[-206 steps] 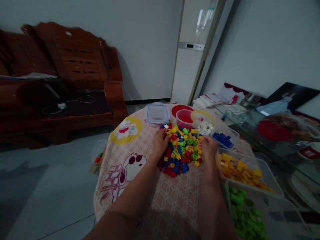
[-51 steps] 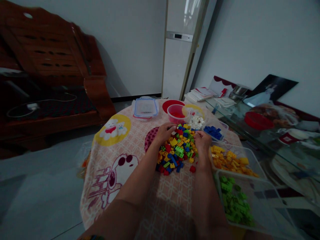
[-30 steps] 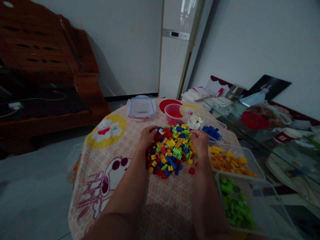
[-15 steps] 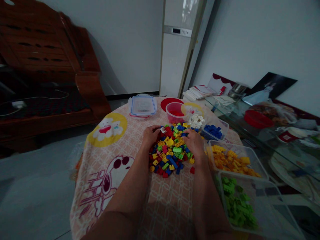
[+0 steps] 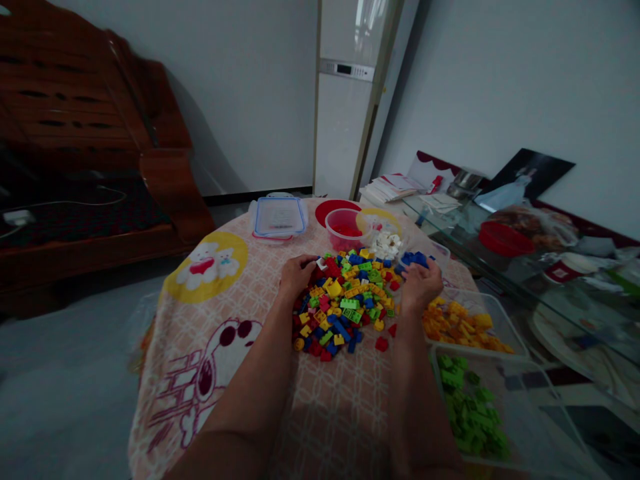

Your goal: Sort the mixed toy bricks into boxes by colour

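A mixed heap of colourful toy building bricks [image 5: 345, 303] lies on the patterned tablecloth [image 5: 330, 407]. At its far left edge is my left hand [image 5: 296, 275], fingers pinched at a white brick [image 5: 321, 265]. My right hand [image 5: 421, 285] is off to the heap's right, at the near side of a clear box of blue bricks [image 5: 414, 259]. Its fingers are bent together; what they hold, if anything, I cannot make out. White bricks [image 5: 387, 245] are gathered just left of the blue ones.
A round tub [image 5: 345, 230] with red bricks stands behind the heap, by a red lid [image 5: 327, 210]. Boxes of yellow bricks [image 5: 457, 323] and green bricks [image 5: 470, 407] line the right side. A blue-rimmed lid [image 5: 280, 217] lies at the back left. A cluttered glass table [image 5: 465, 247] adjoins on the right.
My right hand has moved from the heap rightward to the box of blue bricks. My left hand stays at the heap's left edge beside the white brick. The view has shifted slightly.
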Motion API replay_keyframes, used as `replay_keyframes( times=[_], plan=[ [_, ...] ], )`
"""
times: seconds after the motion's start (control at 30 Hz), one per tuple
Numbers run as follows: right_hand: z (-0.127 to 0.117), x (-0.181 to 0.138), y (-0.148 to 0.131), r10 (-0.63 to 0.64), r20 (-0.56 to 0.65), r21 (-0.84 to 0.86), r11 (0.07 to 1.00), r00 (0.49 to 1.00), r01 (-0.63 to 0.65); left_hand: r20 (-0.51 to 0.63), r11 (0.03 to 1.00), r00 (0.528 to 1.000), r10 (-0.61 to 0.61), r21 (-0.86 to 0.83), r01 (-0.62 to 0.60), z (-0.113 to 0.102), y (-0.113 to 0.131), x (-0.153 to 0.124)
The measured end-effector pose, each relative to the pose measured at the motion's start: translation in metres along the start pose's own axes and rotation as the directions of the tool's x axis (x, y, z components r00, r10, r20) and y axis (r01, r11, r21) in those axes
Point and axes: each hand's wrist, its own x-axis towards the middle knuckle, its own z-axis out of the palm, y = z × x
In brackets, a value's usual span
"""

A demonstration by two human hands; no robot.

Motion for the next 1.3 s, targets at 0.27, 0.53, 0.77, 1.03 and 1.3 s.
replay_keyframes(
  times=[0.27,0.53,0.77,1.03,1.3],
  plan=[
    [0.009,-0.014,-0.008,-0.198,0.155,-0.138,0.966,0.968,0.219,0.022,0.999,1.000,0.011,-0.035,-0.011,0.001,0.005,-0.002],
    [0.017,-0.034,-0.024,-0.324,0.465,-0.108,0.903,0.824,0.416,0.026,0.995,1.000,0.015,-0.100,-0.013,0.005,0.005,-0.002],
    [0.015,-0.033,-0.030,-0.397,0.610,-0.080,0.831,0.686,0.551,0.093,0.983,0.994,0.050,-0.179,-0.033,0.006,0.005,-0.002],
    [0.012,-0.025,-0.015,-0.324,0.680,-0.282,0.712,0.657,0.643,0.097,0.986,0.995,0.017,-0.169,-0.001,0.011,0.002,0.000],
    [0.025,-0.043,-0.009,-0.252,0.722,-0.394,0.616,0.645,0.682,0.077,0.991,0.997,0.021,-0.136,-0.010,0.009,0.007,-0.001]
  ],
)
